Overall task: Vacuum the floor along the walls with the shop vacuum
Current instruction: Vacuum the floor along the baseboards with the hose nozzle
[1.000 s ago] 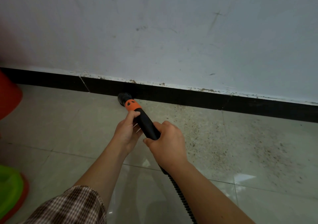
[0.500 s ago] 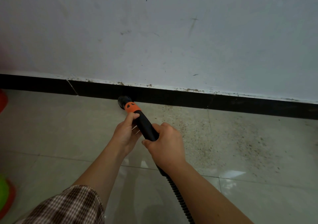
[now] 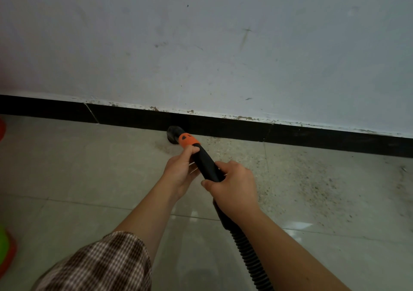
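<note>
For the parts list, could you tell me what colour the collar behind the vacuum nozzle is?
The collar is orange; head view.

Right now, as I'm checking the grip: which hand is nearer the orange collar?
The left hand: it grips the wand just behind the orange collar, while the right hand holds farther back, by the hose.

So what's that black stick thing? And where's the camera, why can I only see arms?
The camera sits on the person's head and looks down, so you only see their arms. The black stick is the vacuum tube, with a ribbed hose behind it. The left hand holds it just behind the orange ring, and the right hand holds it farther back. Its nozzle sits on the floor by the black baseboard. Dark specks of dirt lie to the right.
</note>
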